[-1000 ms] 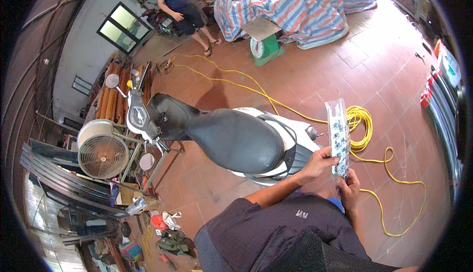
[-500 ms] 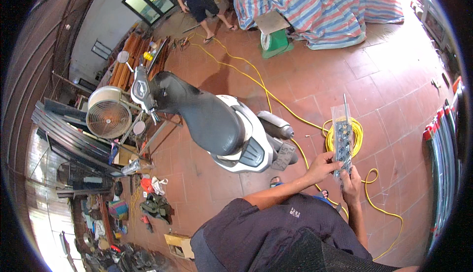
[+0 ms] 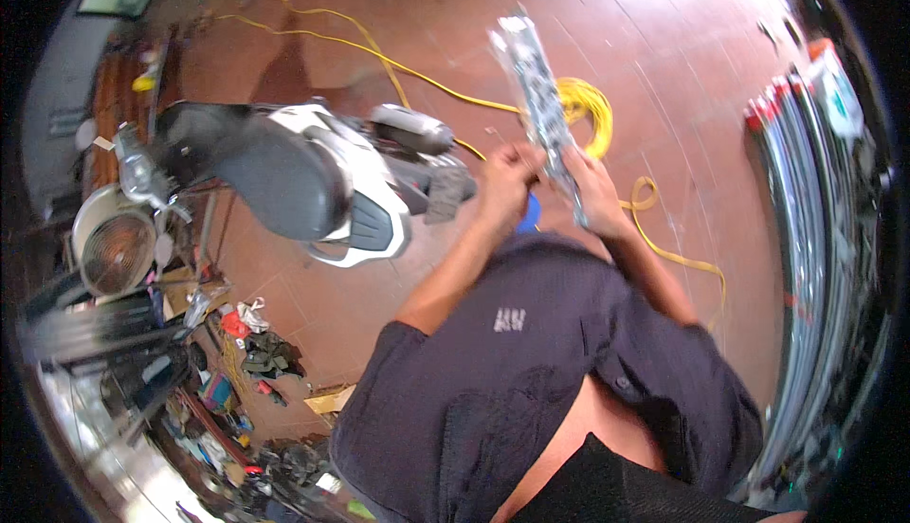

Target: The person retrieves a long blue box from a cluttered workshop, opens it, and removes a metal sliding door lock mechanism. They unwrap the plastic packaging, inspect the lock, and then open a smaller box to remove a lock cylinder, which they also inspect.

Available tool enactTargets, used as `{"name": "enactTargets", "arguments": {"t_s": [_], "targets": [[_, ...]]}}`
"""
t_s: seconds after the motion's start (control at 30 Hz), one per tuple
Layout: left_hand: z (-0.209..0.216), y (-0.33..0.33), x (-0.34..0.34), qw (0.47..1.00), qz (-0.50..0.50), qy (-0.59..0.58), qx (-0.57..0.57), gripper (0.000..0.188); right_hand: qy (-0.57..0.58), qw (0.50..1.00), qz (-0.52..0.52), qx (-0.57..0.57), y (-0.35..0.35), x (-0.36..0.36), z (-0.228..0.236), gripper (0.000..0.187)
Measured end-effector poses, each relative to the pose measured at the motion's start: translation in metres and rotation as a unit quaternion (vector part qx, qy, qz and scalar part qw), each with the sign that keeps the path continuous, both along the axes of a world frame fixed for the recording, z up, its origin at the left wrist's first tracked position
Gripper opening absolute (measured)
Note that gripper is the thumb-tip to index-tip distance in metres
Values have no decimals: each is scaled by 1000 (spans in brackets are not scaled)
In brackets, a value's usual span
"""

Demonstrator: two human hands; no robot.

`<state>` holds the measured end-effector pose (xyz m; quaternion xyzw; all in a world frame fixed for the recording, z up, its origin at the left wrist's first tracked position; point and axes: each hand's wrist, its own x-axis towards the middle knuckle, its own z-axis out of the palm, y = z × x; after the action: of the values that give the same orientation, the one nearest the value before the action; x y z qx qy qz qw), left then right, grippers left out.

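Head view: both hands pinch a long clear plastic blister pack of small metal parts (image 3: 538, 97); left hand (image 3: 507, 182) at its lower edge, right hand (image 3: 592, 191) gripping the bottom. Pack raised closer vs 1 s ago, over red tile floor (image 3: 682, 68) near yellow cable coil (image 3: 590, 111), scooter (image 3: 313, 182) at left.

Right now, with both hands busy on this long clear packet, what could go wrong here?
1. The left hand and right hand both grip the long clear packet at its lower end only, so it may tip or spill small parts.
2. The yellow cable loops on the tiled floor close to the feet, a likely trip hazard.
3. The scooter stands close on the left, so a step sideways could bump it.
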<state>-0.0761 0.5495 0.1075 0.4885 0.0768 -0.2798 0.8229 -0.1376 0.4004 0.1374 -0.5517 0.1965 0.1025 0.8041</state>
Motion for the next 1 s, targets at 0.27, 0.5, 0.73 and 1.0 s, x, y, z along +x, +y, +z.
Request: {"name": "enactTargets", "arguments": {"t_s": [0.27,0.5,0.73,1.0], "targets": [[24,-4,115,987,-11,-32,-155,11,-19,988,50,147,-15,118,18,45],[31,21,192,991,26,-50,-118,15,10,984,122,127,0,206,15,52],[25,36,264,984,160,-74,-38,17,53,953,210,212,17,317,-2,55],[-14,48,410,936,334,88,-73,13,-48,933,349,75,34,526,-23,44]]}}
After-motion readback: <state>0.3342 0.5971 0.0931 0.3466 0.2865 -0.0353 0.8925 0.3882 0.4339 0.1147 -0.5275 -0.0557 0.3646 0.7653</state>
